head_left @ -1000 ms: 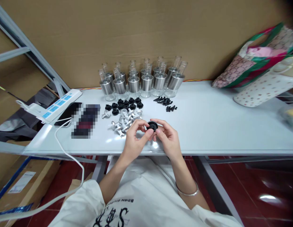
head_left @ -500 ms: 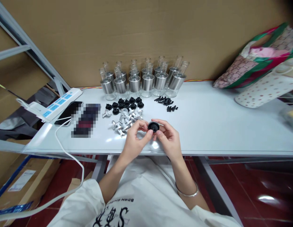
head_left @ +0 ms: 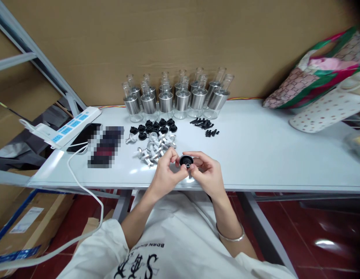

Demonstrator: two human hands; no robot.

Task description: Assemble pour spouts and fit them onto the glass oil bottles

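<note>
Between the fingers of both hands is a round black bottle stopper [head_left: 186, 159] with a pale rim, its stem side turned toward me. My left hand [head_left: 169, 170] pinches its left edge, thumb on the stem. Across from it, my right hand [head_left: 207, 170] grips the right edge, thumb pressing beside the stem. Silvery metal pourer tops [head_left: 153, 149] lie in a heap just left of my left hand. Behind them is a cluster of black stoppers [head_left: 155, 127]. Small black tubes [head_left: 202, 123] and tiny black caps [head_left: 211, 133] lie beyond my right hand.
Several glass bottles with steel sleeves [head_left: 165, 101] stand in two rows at the back of the white table [head_left: 255, 155]. A power strip [head_left: 77, 126] and a phone [head_left: 84, 137] lie left. A polka-dot container [head_left: 319, 106] and a patterned bag [head_left: 296, 83] stand right.
The stopper has moved slightly down and left in my fingers and tilted, so its stem shows more toward me. Both thumbs have shifted onto the stem. The things on the table stay put.
</note>
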